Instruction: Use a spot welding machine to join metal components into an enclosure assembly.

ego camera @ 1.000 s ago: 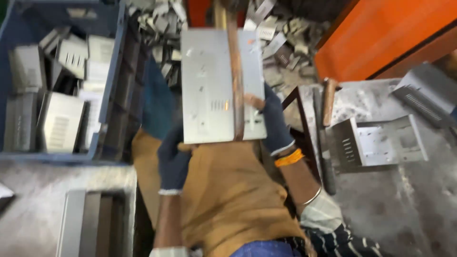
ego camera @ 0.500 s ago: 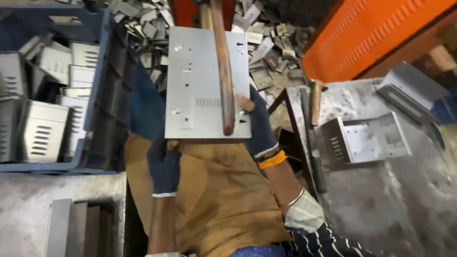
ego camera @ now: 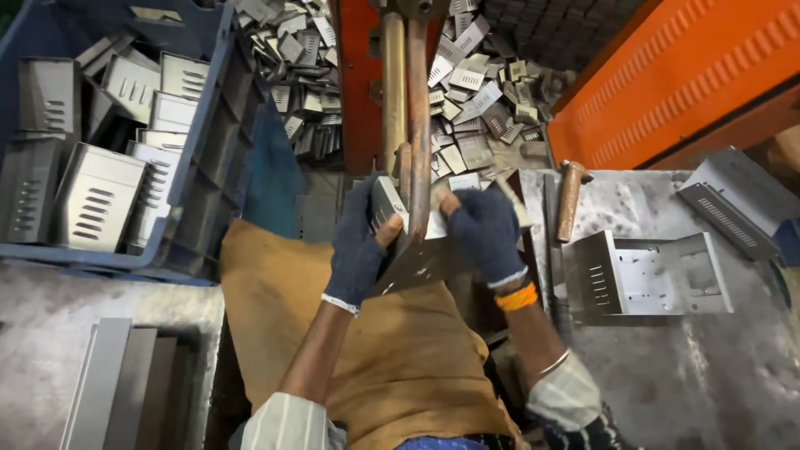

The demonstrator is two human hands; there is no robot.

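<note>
Both my hands wear dark blue fingerless gloves and grip one grey sheet-metal part (ego camera: 417, 262), tilted steeply so I see it nearly edge-on. My left hand (ego camera: 360, 246) holds its left side, my right hand (ego camera: 485, 233) its right side. The part sits around a pair of vertical copper rods (ego camera: 406, 108) that come down from an orange machine column (ego camera: 360, 83). A brown apron (ego camera: 275, 292) covers my lap below the part.
A blue crate (ego camera: 208, 150) at left holds several bent louvred metal parts. Scrap offcuts (ego camera: 475, 92) lie heaped behind the rods. On the right, a steel bench (ego camera: 733, 367) carries a bent bracket (ego camera: 646, 271), a wooden-handled tool (ego camera: 570, 200) and another louvred part (ego camera: 737, 200). Grey bars (ego camera: 125, 392) lie bottom left.
The metal part, held flat and facing me before, has tipped to a steep edge-on angle and come lower around the rods. Both hands shifted closer together near its upper edge.
</note>
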